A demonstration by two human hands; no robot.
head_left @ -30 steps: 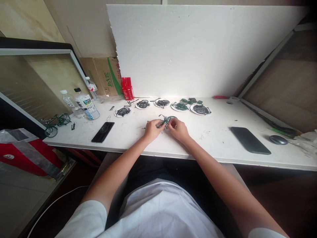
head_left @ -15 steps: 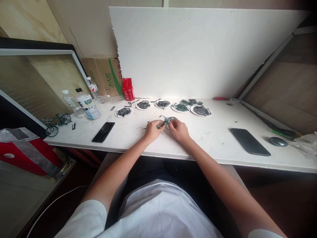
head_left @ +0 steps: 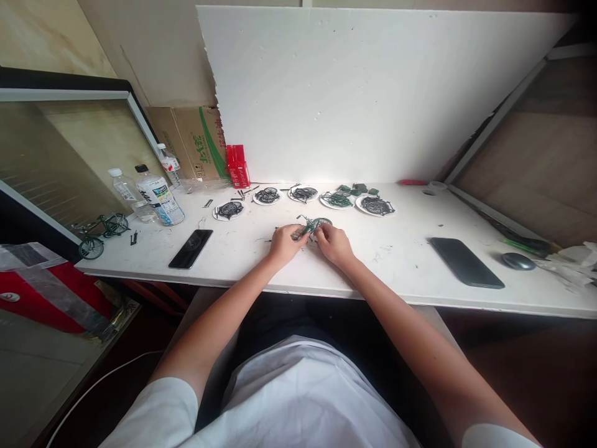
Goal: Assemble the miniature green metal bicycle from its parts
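Both hands meet over the middle of the white table [head_left: 392, 261]. My left hand [head_left: 286, 242] is closed on a small dark green model bicycle [head_left: 317, 223], gripping its left end. My right hand [head_left: 334, 244] is closed at the bicycle's right side, its fingertips pinched against it; any small part between them is hidden. Behind the hands stand several white plates of parts, among them one with green pieces [head_left: 337, 199] and one with dark wheels [head_left: 375, 205]. Another green model bicycle [head_left: 103, 234] stands at the table's left end.
A phone [head_left: 191, 249] lies left of the hands. Bottles [head_left: 163, 202] and a red box [head_left: 237, 167] stand at the back left. To the right are a dark flat device [head_left: 466, 262] and a mouse [head_left: 517, 261]. A white board [head_left: 373, 93] rises behind the plates.
The view has shifted slightly. The bicycle has turned a little between my hands, and more of its wheel shows above my right fingertips. Both hands keep their hold.
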